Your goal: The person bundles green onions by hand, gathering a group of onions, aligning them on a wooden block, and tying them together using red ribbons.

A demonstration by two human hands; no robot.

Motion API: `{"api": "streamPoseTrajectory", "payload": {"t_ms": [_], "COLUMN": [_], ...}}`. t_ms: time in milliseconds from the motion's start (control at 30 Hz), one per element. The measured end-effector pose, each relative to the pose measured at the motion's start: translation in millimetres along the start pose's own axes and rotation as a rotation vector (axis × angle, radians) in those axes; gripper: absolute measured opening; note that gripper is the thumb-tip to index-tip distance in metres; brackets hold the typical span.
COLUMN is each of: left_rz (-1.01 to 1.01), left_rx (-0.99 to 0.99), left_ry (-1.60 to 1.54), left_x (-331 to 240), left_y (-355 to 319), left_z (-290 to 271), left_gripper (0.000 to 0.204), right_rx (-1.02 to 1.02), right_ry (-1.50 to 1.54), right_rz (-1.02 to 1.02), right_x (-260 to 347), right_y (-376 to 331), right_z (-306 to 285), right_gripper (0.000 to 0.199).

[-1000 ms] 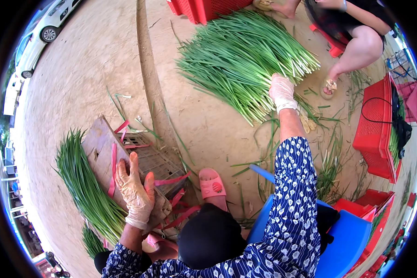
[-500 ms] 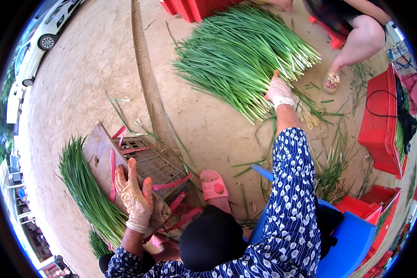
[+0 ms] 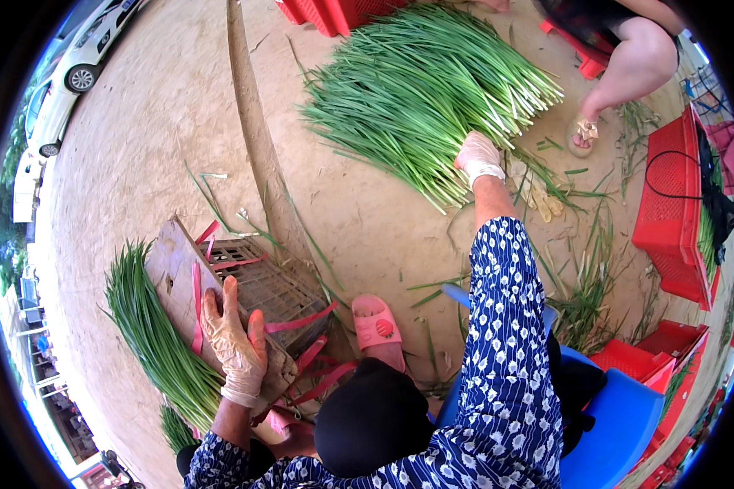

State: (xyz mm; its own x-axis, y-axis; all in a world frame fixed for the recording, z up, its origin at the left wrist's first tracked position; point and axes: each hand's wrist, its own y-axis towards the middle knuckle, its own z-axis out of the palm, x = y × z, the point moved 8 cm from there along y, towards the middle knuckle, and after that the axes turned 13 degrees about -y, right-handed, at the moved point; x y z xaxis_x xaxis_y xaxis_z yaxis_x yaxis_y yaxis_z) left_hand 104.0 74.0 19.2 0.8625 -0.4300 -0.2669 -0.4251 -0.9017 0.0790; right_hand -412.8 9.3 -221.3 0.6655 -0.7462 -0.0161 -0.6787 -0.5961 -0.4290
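A broad pile of green stalks with pale ends is lying beyond and right of the wooden board, a narrower bundle curving along its left edge.

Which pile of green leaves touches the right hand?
The broad, fanned green pile, its near edge at the right hand; the narrower green bundle lies by the left hand.

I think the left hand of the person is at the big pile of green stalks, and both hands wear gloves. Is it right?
Not quite: in the head view, the right hand is at the big pile of green stalks; the left hand is over the wooden board. Both hands do wear gloves.
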Motion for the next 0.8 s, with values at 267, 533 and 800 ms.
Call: {"api": "streamPoseTrajectory", "payload": {"t_ms": [267, 533, 800], "left_rz": [0.01, 0.005, 0.027], "left_rx": [0.008, 0.005, -0.024], "left_ry": [-0.011, -0.016, -0.03], "left_x": [-1, -3, -1], "left_y": [-1, 1, -3], "left_z": [1, 0, -2], "left_gripper": [0.056, 0.056, 0.059], "right_rx": [-0.126, 0.059, 0.071], "right_ry": [-0.193, 0.146, 0.452], "right_rz": [-0.191, -0.232, -0.235], "right_x": [30, 29, 20], "right_y": [-13, -48, -71], "right_z": [-42, -106, -98], "right_gripper": [0.011, 0.014, 0.008]}}
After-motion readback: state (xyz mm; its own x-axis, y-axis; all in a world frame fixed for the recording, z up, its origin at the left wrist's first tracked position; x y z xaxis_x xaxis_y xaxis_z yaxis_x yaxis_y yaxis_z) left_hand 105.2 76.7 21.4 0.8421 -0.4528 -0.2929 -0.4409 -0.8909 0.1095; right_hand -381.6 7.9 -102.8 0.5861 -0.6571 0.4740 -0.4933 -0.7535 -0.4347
